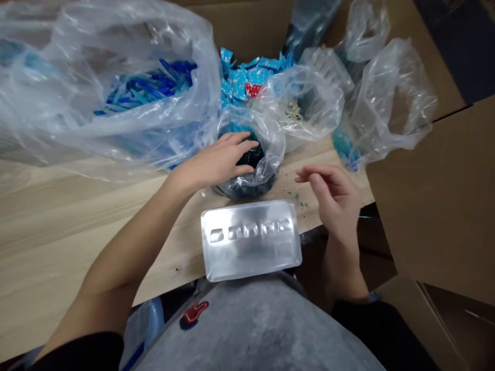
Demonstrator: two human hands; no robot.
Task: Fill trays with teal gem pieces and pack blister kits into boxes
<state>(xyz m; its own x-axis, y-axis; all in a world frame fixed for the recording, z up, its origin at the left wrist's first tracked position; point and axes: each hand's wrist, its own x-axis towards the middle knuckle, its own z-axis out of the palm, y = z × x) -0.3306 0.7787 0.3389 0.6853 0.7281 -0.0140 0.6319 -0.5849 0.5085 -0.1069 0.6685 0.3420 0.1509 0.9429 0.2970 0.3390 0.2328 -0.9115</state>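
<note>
My left hand (216, 162) reaches into a small clear plastic bag (266, 159) of dark pieces on the wooden table, fingers curved over the contents; what they grip is hidden. My right hand (334, 198) hovers to the right of that bag, fingers loosely curled and slightly apart, with nothing visible in them. A silver embossed metal tray (251, 239) lies at the table's near edge, just below both hands.
A large clear bag of blue sticks (116, 87) fills the left. Blue and red patterned packets (247, 77) sit in a cardboard box (247, 26) behind. Several clear bags (390, 98) stand at the right, beside cardboard flaps (436, 206). Bare wooden table (58, 226) lies left.
</note>
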